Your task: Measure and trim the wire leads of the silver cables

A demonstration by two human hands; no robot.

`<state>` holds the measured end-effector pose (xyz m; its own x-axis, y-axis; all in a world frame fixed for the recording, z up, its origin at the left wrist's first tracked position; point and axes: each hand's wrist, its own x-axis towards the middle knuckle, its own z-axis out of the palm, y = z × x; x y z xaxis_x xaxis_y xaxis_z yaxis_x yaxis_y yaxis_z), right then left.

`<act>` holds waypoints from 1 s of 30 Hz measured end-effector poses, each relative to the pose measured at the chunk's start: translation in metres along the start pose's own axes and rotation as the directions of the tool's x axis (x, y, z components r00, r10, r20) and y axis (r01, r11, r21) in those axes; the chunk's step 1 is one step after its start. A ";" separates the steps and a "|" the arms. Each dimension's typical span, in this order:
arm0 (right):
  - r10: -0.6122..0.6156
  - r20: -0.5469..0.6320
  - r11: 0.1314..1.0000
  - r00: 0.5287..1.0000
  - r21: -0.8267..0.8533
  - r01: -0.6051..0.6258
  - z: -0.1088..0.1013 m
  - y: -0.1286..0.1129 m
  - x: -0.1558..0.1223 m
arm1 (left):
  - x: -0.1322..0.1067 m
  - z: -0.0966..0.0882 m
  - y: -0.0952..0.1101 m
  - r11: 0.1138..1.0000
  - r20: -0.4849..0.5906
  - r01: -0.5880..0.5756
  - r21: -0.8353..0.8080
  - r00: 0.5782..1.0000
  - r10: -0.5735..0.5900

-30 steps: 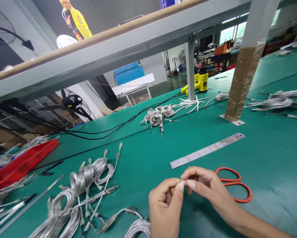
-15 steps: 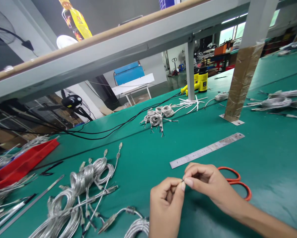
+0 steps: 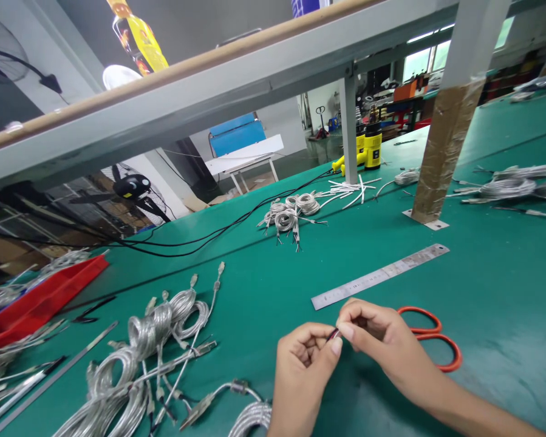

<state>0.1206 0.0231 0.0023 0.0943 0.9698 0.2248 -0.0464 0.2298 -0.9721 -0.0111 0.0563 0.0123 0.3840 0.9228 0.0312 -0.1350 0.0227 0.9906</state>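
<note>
Between my two hands is a short stretch of thin dark and reddish wires (image 3: 332, 334). My left hand (image 3: 303, 370) pinches them between thumb and forefinger. From the other side, the fingertips of my right hand (image 3: 376, 332) are closed on the wire ends, almost touching the left thumb. The rest of the wires is hidden by my fingers. A coiled clear-sheathed cable (image 3: 253, 419) lies just left of my left wrist. Red-handled scissors (image 3: 446, 352) lie behind my right wrist, their blades out of sight. Beyond my hands rests a steel ruler (image 3: 379, 276).
Bundled USB cables (image 3: 149, 331) cover the left of the green table. A red tray (image 3: 45, 297) stands at far left. Further back are more cable coils (image 3: 291, 212), white tubes (image 3: 350, 189), yellow heat guns (image 3: 371, 149) and a taped post (image 3: 446, 145). A shelf beam (image 3: 209, 67) crosses overhead.
The fingertips have shifted slightly, and more of the dark and reddish wires now shows between them. My left hand has tilted a little; everything on the table stays put.
</note>
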 end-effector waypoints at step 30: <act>0.137 0.013 0.986 0.990 0.098 -0.138 0.002 -0.002 0.005 | -0.003 0.001 0.007 0.983 -0.123 -0.050 0.177 0.990 0.072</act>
<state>0.1197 0.0278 0.0055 0.0743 0.9931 0.0903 -0.1559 0.1010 -0.9826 -0.0126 0.0534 0.0189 0.2575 0.9625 0.0859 0.0103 -0.0917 0.9957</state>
